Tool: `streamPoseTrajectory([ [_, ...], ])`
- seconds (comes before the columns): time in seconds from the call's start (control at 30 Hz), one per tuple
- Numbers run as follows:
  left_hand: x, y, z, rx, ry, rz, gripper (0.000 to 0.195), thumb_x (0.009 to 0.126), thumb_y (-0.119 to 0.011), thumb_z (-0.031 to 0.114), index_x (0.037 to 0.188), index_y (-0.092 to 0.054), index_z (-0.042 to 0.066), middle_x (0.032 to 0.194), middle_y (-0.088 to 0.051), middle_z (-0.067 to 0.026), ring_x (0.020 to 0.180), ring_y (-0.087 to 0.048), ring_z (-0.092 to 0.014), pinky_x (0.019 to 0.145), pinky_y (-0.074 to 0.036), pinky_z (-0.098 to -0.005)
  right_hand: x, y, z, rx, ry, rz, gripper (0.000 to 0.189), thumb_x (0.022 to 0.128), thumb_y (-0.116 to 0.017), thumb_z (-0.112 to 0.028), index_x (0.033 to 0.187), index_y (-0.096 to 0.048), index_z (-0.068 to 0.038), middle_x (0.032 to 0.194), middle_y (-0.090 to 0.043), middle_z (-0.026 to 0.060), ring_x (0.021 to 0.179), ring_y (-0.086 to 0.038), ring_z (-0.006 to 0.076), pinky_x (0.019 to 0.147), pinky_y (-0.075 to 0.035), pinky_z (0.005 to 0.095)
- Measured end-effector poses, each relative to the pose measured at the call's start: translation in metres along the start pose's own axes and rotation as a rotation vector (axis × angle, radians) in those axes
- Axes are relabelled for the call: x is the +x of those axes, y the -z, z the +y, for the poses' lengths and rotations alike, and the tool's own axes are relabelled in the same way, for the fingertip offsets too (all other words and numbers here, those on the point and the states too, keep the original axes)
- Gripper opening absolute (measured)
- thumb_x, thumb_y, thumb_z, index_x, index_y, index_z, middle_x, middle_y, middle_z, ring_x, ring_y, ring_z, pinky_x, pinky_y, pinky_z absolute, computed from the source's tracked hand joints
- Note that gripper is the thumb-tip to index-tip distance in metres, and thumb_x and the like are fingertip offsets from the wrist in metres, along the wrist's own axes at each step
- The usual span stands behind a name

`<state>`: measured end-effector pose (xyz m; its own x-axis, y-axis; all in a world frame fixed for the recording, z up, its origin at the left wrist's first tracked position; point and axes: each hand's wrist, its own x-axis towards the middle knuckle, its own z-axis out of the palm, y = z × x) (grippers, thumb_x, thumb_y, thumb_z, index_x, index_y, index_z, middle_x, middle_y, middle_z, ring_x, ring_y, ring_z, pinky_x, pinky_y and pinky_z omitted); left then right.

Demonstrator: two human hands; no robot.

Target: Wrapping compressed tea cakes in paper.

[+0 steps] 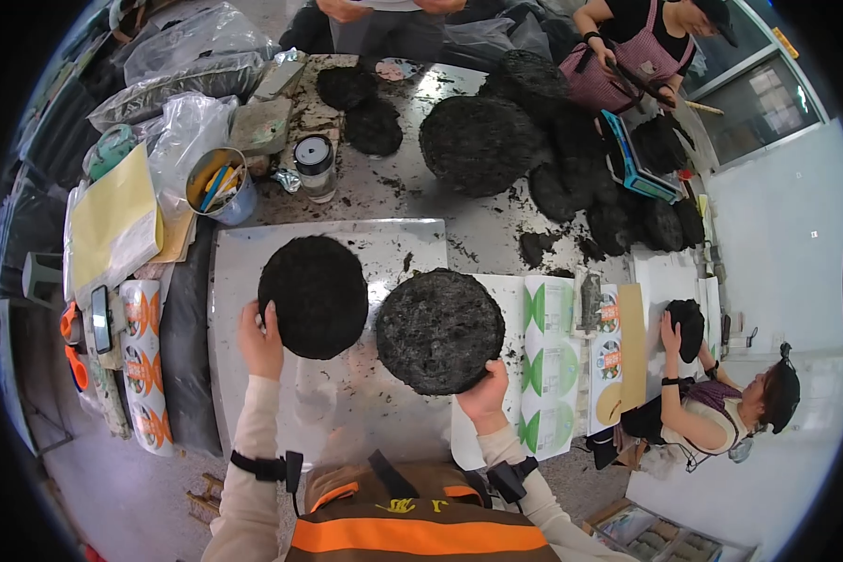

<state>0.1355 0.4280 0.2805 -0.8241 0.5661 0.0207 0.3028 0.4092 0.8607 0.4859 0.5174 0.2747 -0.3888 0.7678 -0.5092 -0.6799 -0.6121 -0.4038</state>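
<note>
Two round, flat cakes of dark dried seaweed are in front of me over a metal-topped table (309, 414). My left hand (261, 341) grips the lower left edge of the smoother black cake (314, 296), thumb on top. The other cake (440, 331), rougher and greyer, is held at its lower right edge by my right hand (485, 393). A narrow gap parts the two cakes. Whether they rest on the metal or are lifted cannot be told.
A large dark round cake (481, 145) and piled smaller ones (611, 225) lie beyond. A lidded jar (315, 168) and a metal bucket of tools (221, 186) stand back left. Printed label sheets (549, 365) lie right. Co-workers handle dark material at the right and back right.
</note>
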Motion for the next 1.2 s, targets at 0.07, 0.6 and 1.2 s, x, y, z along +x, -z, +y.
streamPoseTrajectory([
  [0.07,-0.009,-0.007,-0.016,0.243,-0.204,0.138,0.023,0.085,-0.069,0.015,0.101,-0.061,0.002,0.104,-0.063,-0.0131,0.099,-0.058,-0.031,0.084,-0.046,-0.0402,-0.005,-0.008,-0.001,-0.032,0.008,0.008,0.056,0.081,-0.049,-0.025,0.134,-0.05,-0.006,0.134,-0.055,0.0108,0.123,-0.051,0.0306,0.108,-0.038,0.047],
  [0.6,-0.035,-0.017,0.076,-0.264,-0.009,-0.222,0.018,0.09,-0.063,0.013,0.099,-0.06,-0.001,0.084,-0.06,-0.0074,0.078,-0.056,-0.013,0.071,-0.046,-0.0287,-0.01,-0.002,-0.01,-0.089,-0.007,0.046,0.055,0.084,-0.052,-0.029,0.134,-0.05,-0.005,0.132,-0.057,0.0115,0.122,-0.053,0.0295,0.107,-0.039,0.046],
  [1.2,-0.104,-0.071,0.112,-0.477,-0.19,-0.864,0.037,0.074,-0.083,0.024,0.088,-0.056,0.004,0.124,-0.058,-0.0179,0.105,-0.062,-0.026,0.082,-0.051,-0.0359,-0.021,-0.028,0.0,-0.482,0.105,-0.146,0.063,0.083,-0.065,-0.021,0.138,-0.041,-0.001,0.133,-0.053,0.0131,0.122,-0.053,0.027,0.105,-0.044,0.0398],
])
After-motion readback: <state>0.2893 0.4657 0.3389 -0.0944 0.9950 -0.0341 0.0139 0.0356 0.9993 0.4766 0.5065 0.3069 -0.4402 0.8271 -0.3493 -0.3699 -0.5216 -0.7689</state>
